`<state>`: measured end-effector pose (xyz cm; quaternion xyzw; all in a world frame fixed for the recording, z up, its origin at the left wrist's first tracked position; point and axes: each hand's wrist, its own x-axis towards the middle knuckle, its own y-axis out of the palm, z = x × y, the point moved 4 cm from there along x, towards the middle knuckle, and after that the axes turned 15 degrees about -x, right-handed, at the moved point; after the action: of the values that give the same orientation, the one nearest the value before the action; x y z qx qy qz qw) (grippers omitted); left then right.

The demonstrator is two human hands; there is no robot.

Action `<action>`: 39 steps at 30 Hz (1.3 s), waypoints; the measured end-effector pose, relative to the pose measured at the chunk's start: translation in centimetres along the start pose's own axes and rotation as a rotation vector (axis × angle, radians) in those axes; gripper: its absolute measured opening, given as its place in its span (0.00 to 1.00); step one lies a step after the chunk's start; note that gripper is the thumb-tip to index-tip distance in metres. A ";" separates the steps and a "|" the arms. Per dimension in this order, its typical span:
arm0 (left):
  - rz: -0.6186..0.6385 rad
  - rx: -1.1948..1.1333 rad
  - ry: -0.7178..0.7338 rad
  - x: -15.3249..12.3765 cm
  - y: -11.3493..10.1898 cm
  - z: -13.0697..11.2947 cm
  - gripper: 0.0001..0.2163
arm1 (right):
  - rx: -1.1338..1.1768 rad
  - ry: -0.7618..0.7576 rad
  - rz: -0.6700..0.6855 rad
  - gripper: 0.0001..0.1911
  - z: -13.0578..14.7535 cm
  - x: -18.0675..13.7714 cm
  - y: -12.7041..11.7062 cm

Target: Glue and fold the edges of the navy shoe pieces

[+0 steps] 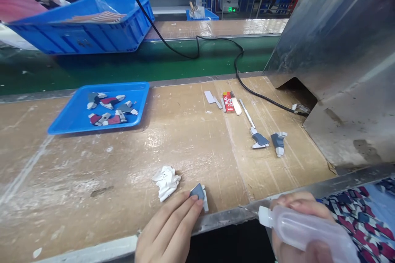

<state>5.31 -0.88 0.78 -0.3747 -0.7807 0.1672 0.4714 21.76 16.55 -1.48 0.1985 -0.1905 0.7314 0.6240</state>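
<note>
My left hand is closed on a small grey-and-white plastic piece near the front edge of the worktop; the thumb is hidden. A crumpled white tissue lies just beyond those fingers. My right hand is wrapped round a translucent squeeze bottle, tilted with its white cap pointing left at the table edge. Two similar grey-and-white pieces, one beside a thin rod and another to its right, lie farther back.
A blue tray holds several red, grey and white pieces. A black cable crosses the wooden worktop near a metal housing. Many pieces lie in a heap at lower right. A blue crate stands behind, near a person.
</note>
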 end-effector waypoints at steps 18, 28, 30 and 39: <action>0.333 0.198 0.333 3.5 -0.4 0.7 0.11 | -0.101 -0.076 0.180 0.13 1.6 -1.5 4.4; 0.320 0.011 0.240 4.7 -0.5 1.4 0.08 | -0.136 -0.215 0.149 0.12 3.3 -0.5 5.3; 0.330 -0.028 0.215 4.9 -0.6 1.6 0.08 | -0.134 -0.241 0.154 0.12 3.5 -0.3 5.4; 0.373 -0.125 0.062 4.9 -0.6 3.1 0.07 | -0.139 -0.308 0.170 0.16 3.5 -0.4 5.5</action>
<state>1.04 2.61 2.59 -0.5462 -0.6918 0.1912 0.4319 16.53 13.57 1.13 0.2477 -0.3496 0.7277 0.5356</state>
